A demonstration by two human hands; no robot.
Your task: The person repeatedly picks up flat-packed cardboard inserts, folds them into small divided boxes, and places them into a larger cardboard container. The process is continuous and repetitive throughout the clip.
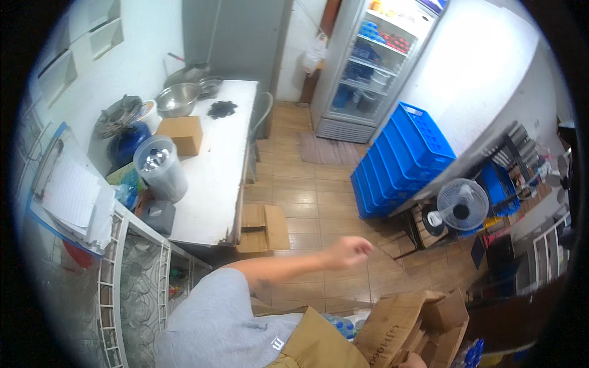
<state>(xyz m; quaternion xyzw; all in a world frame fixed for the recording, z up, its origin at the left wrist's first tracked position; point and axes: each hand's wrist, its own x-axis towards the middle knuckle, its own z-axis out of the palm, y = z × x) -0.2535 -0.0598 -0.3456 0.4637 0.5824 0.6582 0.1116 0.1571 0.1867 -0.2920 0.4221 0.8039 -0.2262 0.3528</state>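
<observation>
My left arm reaches across in front of me, and my left hand (348,253) is raised over the tiled floor. Its fingers are curled in and slightly blurred; no object shows in them. Low in the view, an open cardboard box (392,325) is tilted close to my body with its flaps standing up. My right hand (413,360) grips its lower edge, and most of that hand is cut off by the frame. Blue-capped plastic bottles (343,326) are partly visible between the box and my apron (322,343).
A white table (215,184) at left carries a clear tub (161,168), a small carton (181,135) and metal bowls (178,98). Beneath its edge lies another open carton (262,230). Stacked blue crates (399,162), a fan (462,204) and a glass-door fridge (346,130) stand opposite.
</observation>
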